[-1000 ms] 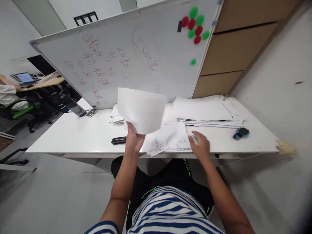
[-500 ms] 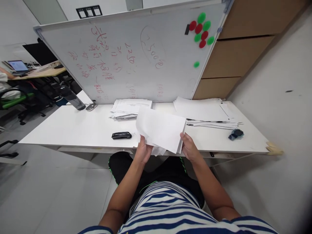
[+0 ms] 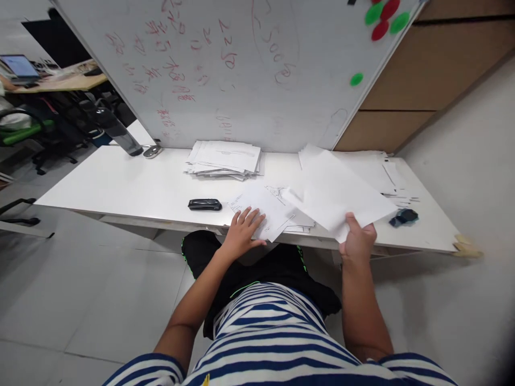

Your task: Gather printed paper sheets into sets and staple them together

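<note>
My right hand [image 3: 357, 241] grips a blank white sheet of paper [image 3: 338, 195] by its near corner and holds it tilted above the right part of the white table [image 3: 120, 185]. Flat on a small stack of printed sheets [image 3: 270, 210] at the table's front edge lies my left hand [image 3: 242, 234], fingers spread. A black stapler [image 3: 205, 204] sits just left of that hand. Behind it, against the whiteboard [image 3: 241, 69], rests a second pile of papers [image 3: 223, 158]. A third, wider pile [image 3: 376, 172] lies at the right, partly hidden by the held sheet.
A small dark device [image 3: 403, 217] lies near the table's right front. A dark bottle [image 3: 116, 130] and a computer mouse [image 3: 152, 151] stand at the back left. Green and red magnets [image 3: 384, 15] stick to the whiteboard. Office chairs [image 3: 24, 131] and a desk with a laptop [image 3: 18, 65] are at far left.
The sheet passed from my left hand to both hands, then to the right hand alone, moving right. My left hand dropped onto the front stack. The view tilted down and closer.
</note>
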Tool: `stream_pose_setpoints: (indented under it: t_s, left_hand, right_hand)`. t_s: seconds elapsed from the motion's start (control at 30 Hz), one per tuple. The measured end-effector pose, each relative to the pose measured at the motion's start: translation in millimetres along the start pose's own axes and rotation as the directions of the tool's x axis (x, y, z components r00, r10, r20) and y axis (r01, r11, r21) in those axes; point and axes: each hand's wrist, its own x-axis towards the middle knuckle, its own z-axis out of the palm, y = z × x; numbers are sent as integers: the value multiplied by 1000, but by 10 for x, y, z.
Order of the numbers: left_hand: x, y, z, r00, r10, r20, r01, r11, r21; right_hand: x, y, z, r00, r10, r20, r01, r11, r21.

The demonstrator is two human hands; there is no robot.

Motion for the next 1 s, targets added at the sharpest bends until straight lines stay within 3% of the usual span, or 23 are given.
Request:
stream_pose_setpoints:
  t_s: [0.1, 0.23, 0.53, 1.0]
  left_hand:
    - [-4, -107, 3, 995, 33, 94, -55, 968, 243]
    - [8, -67, 24, 995, 17, 96, -51, 932, 359]
    - [53, 253, 139, 1000, 8, 13, -10, 984, 176]
    - [-107, 243, 227, 978, -139, -155, 152, 985, 77]
  right_hand:
    - [154, 85, -248, 998, -17, -59, 19, 999, 31]
    - [263, 256, -423, 989, 62, -136, -47, 993, 108]
    - [432, 382, -257, 992, 83, -92, -69, 987, 147]
    - [411, 398, -200, 994, 59, -87, -49, 993, 107]
